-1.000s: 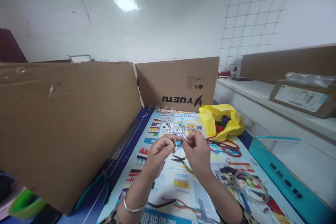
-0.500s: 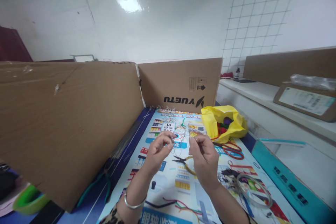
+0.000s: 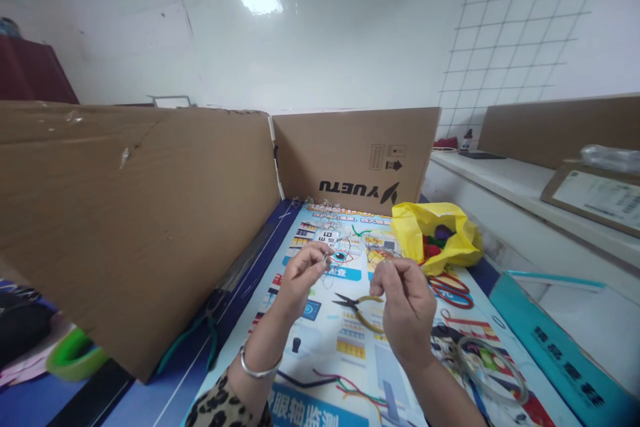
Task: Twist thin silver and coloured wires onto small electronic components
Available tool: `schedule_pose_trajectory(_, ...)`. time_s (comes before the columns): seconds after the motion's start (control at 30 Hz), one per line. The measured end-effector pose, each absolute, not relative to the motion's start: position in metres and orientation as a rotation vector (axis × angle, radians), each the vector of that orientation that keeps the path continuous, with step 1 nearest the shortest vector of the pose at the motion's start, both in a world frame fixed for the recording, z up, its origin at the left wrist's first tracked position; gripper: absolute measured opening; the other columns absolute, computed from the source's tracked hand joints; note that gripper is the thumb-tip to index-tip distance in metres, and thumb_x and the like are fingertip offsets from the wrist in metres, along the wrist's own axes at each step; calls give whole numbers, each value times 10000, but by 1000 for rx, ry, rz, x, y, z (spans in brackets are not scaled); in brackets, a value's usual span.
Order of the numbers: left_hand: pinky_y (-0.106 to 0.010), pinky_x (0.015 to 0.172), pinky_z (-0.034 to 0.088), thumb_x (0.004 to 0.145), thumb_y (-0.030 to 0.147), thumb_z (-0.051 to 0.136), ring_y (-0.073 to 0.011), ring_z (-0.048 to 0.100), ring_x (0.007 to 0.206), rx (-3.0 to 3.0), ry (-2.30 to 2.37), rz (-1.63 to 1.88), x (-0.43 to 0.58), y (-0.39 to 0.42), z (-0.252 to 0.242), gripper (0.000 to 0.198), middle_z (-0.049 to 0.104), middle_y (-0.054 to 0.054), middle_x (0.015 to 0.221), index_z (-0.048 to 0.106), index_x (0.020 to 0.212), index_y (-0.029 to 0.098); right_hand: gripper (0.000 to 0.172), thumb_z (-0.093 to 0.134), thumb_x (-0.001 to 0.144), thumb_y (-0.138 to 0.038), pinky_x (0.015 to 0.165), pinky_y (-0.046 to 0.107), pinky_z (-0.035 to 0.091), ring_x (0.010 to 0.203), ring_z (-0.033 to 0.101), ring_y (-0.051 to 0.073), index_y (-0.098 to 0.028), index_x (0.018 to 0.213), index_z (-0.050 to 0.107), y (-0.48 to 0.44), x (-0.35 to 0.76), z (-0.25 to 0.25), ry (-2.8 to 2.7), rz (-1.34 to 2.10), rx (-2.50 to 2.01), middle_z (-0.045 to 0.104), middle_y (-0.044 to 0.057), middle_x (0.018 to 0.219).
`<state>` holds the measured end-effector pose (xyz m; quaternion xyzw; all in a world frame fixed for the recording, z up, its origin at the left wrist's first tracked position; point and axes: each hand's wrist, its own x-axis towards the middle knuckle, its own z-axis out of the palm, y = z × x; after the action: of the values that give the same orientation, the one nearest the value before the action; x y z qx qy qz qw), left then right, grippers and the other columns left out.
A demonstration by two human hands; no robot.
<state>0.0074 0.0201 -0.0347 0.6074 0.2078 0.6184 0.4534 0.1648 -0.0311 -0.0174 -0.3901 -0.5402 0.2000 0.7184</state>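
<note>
- Above the worktop's [image 3: 143,401] middle, the left hand [image 3: 303,278] pinches a thin wire piece [image 3: 327,259].
- Right hand [image 3: 409,303] has fingers narrow together; on what, I cannot tell.
- Loosened pinch could drop the wire piece near the pliers [image 3: 354,303].

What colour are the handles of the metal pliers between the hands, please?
The pliers' handles are yellow, best seen in the head view.

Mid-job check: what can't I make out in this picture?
All in the head view:
Right hand: its own fingers hide whether anything sits in the pinch.
Left hand: the small piece it pinches is too fine to identify.
Yellow bag: its front wall hides the lower contents.
Red scissors: the blades are out of sight around the bag and right hand.
Cardboard package: cut off by the right edge.
</note>
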Motion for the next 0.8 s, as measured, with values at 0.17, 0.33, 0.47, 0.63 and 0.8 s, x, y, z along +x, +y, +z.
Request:
schedule_pose_trajectory(0.17,-307,811,384,787,250,585,-203,507,916,1495,558,1499,1,22,-32,158,552,-66,911,560,661,158,256,503,891,-349,552,258,379,512,447,106,-198,684,486,-32,172,-9,-1263,443,-930,467,-48,539)
schedule_pose_trajectory(0.33,-316,803,393,775,277,614,-203,531,882,1557,515,1380,-12,22,-26,176,570,-68,865,606,656,148,274,539,860,-389,540,254,367,517,446,106,-195,670,506,-30,183,3,-1401,497,-1031,472,-43,543)
schedule_pose_trajectory(0.47,-328,803,404,787,314,610,-205,546,875,1618,478,1201,-18,24,-20,216,589,-74,828,633,659,142,268,553,849,-402,502,243,359,480,441,98,-192,685,519,-24,186,2,-1458,604,-1048,475,-48,532)
schedule_pose_trajectory(0.63,-325,757,421,770,340,619,-186,545,791,1505,450,1123,-18,25,-22,252,592,-89,855,613,627,133,264,555,847,-393,506,238,379,500,456,102,-192,680,518,-26,181,2,-1420,607,-1034,486,-42,539)
schedule_pose_trajectory(0.8,-334,747,438,713,334,667,-191,554,788,1397,348,1125,-18,27,-28,206,582,-100,905,640,689,131,255,588,819,-409,496,243,392,472,448,101,-195,690,533,-30,180,5,-1297,622,-989,481,-48,509)
